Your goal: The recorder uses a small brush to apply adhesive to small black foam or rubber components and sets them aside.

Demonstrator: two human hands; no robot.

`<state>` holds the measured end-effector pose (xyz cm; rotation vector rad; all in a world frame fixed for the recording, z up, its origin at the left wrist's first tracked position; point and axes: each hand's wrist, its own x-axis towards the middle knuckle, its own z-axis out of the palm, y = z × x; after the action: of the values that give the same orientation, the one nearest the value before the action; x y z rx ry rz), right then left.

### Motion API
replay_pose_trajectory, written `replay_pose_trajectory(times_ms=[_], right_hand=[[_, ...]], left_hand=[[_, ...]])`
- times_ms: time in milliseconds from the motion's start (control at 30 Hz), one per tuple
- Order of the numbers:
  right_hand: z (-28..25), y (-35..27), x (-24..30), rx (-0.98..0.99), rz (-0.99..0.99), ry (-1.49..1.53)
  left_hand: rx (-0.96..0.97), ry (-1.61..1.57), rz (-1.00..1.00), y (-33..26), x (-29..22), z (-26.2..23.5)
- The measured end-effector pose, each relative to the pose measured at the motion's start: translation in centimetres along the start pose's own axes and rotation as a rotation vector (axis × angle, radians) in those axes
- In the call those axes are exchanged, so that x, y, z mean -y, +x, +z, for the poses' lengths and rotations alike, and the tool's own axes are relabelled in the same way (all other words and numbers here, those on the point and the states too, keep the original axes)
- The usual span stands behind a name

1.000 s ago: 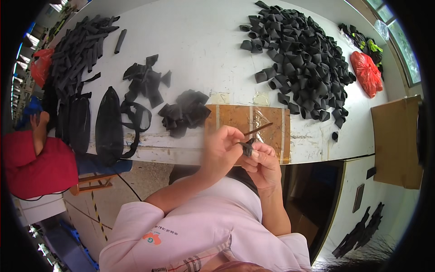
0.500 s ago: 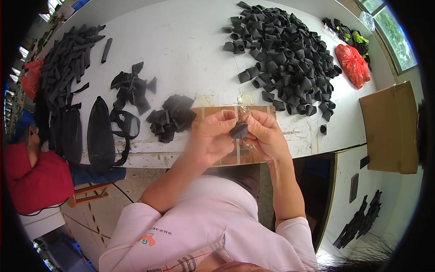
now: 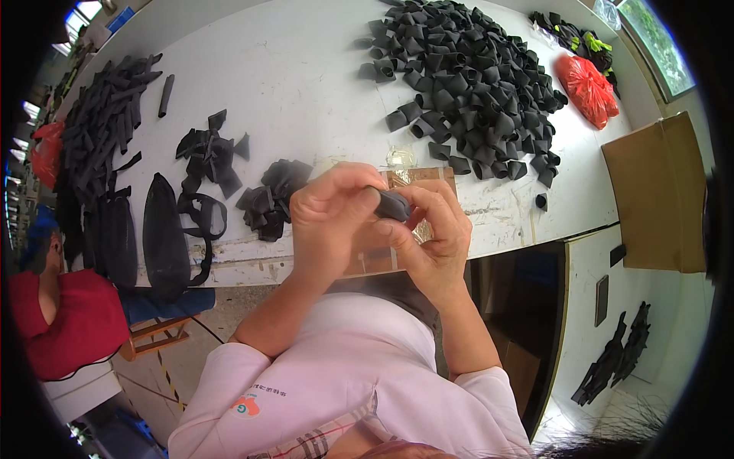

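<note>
Between my two hands is a small loop of black fabric [image 3: 392, 205], held over the table's front edge. My left hand [image 3: 329, 214] pinches its left end between thumb and fingers. On the other side my right hand [image 3: 436, 233] has its fingers curled against the loop, with the thumb below it. Under the hands lies a brown cardboard sheet [image 3: 436, 177] with clear tape on it. A small heap of flat black fabric pieces [image 3: 271, 200] is left of my left hand. Beyond my right hand spreads a large pile of similar black loops [image 3: 489, 99].
Black strips [image 3: 107, 115] are heaped at the far left, near black pouches with straps [image 3: 167, 237]. More black scraps [image 3: 210, 153] lie between. A red plastic bag [image 3: 587, 90] and a cardboard box [image 3: 657, 191] stand at right. A person in red [image 3: 73, 321] sits at left.
The black loop has turned and come slightly left and toward me, with both hands around it. My left hand has shifted left and up. The whole view has tilted a little.
</note>
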<state>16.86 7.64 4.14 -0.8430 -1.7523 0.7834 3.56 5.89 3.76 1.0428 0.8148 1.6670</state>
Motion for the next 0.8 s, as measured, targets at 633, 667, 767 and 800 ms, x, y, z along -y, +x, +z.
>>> replay_pose_trajectory(times_ms=[633, 667, 767, 800], right_hand=[[-0.1, -0.3, -1.0, -0.028, -0.260, -0.380], [-0.3, -0.2, -0.5, -0.025, -0.264, -0.375], [-1.6, -0.4, 1.5, -0.093, 0.105, 0.143], [-1.3, -0.7, 2.0, -0.203, 0.295, 0.576]], left_hand=[[-0.009, -0.157, -0.140, -0.8, 0.8, -1.3], [-0.013, -0.084, -0.137, -0.9, 0.7, -1.5], [-0.078, -0.032, -0.057, -1.5, -0.1, -0.9], [-0.085, -0.033, -0.062, -1.9, -0.1, -0.8]])
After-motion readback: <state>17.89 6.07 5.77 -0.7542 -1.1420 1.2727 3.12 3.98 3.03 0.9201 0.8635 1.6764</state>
